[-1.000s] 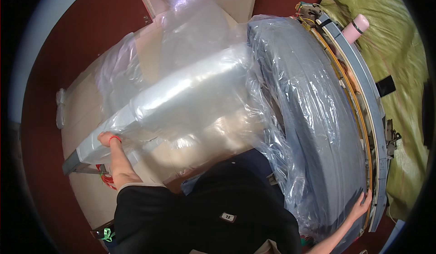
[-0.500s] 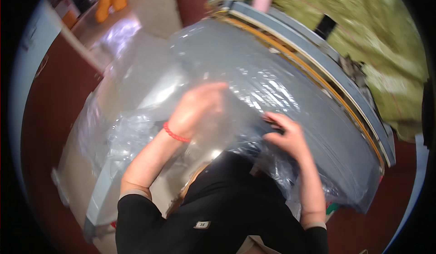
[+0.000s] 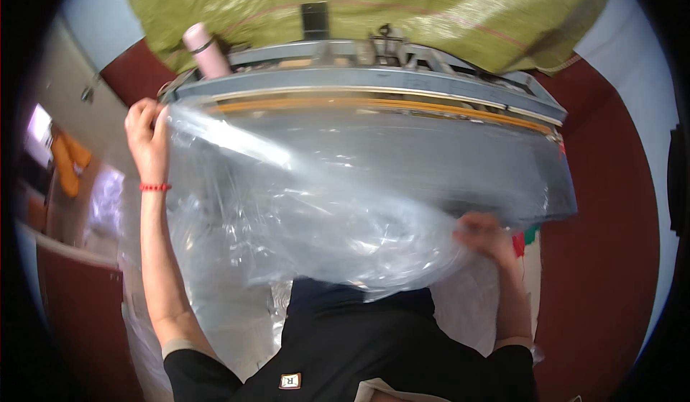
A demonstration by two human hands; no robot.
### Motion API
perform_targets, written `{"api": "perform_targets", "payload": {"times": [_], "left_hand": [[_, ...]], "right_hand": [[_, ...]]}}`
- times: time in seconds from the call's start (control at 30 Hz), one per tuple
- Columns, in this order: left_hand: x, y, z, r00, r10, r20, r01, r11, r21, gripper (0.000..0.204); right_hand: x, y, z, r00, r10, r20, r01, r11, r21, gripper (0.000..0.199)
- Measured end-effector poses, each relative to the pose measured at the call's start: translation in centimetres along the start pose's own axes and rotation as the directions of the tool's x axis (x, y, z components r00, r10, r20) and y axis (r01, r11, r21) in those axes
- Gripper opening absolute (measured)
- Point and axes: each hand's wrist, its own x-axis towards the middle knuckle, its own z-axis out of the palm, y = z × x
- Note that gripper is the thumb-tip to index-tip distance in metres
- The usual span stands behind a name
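A large sheet of clear plastic film [image 3: 309,201] stretches slantwise between my two hands, over a grey worktop [image 3: 503,154]. My left hand [image 3: 149,132] is raised at the far left with its fingers pinched on one end of the film. A red beaded bracelet [image 3: 154,187] circles that wrist. Lower down on the right, my right hand [image 3: 485,238] grips the other end near my body; motion blurs its fingers. Folds of film hang over the near edge of the worktop, in front of my dark clothing.
Along the worktop's far side runs a long blue-grey metal frame [image 3: 287,82] with an orange strip [image 3: 388,106]. On it stands a pink bottle [image 3: 206,51]. A dark flat object [image 3: 314,21] lies by a yellow-green woven sheet [image 3: 460,6] behind. Orange clothing [image 3: 70,161] hangs at left.
My view has turned, so the frame now lies straight across. My left hand has gone out to the far left and my right hand to the right, spreading the film between them.
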Motion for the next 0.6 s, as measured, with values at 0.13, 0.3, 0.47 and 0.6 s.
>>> {"api": "perform_targets", "payload": {"times": [0.13,0.3,0.47,0.6], "left_hand": [[-2.0,2.4,4.0,0.987,-0.086,0.138,0.127,0.935,-0.332,0.010],[-3.1,9.7,7.4,0.717,-0.410,0.564,0.667,0.165,-0.727,0.009],[-8.2,7.8,14.1,0.578,-0.209,0.789,0.766,0.474,-0.435,0.014],[-11.3,7.1,15.2,0.454,-0.205,0.867,0.803,0.515,-0.299,0.014]], "right_hand": [[-4.2,3.4,-11.3,0.841,0.198,-0.503,-0.213,0.977,0.029,0.006],[-4.5,3.4,-16.8,0.482,0.311,-0.819,0.567,0.602,0.562,0.005],[-2.0,11.7,-16.6,0.464,0.197,-0.864,0.039,0.970,0.242,0.016],[-2.5,18.6,-12.3,0.503,0.287,-0.816,-0.413,0.908,0.065,0.027]]}}
